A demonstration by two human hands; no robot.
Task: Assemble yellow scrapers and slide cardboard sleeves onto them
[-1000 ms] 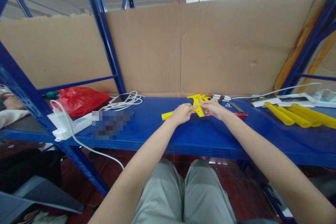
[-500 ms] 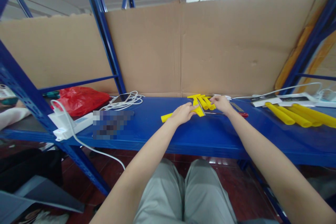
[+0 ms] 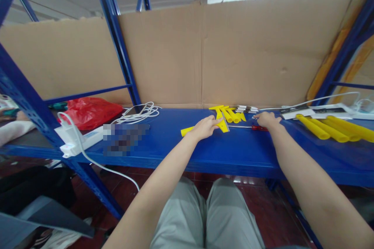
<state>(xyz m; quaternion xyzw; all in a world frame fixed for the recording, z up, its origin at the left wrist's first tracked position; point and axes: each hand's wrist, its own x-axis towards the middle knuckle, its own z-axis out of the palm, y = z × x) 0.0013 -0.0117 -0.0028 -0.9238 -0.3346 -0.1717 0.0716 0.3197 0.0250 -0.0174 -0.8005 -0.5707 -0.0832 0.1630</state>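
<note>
My left hand (image 3: 205, 127) is closed round a yellow scraper (image 3: 223, 125), its handle end sticking out to the left and its blade edge facing right. My right hand (image 3: 267, 120) rests over the red handle of a screwdriver (image 3: 258, 128), fingers bent; what lies under its fingertips is too small to make out. The screwdriver's thin shaft points left, towards the scraper. Behind my left hand lie several yellow scraper pieces (image 3: 232, 114), and right of them a row of small black and white packets (image 3: 247, 109).
Several yellow tubes (image 3: 336, 129) lie at the right on white and black packaging. To the left are a red plastic bag (image 3: 91, 112), a coiled white cable (image 3: 142, 113) and a white power strip (image 3: 84, 140). Cardboard (image 3: 248, 50) stands behind the blue shelf (image 3: 163, 149).
My right hand has moved right, from beside the yellow pieces to over the red handle, uncovering the black and white packets. My left hand still grips the scraper, almost in place.
</note>
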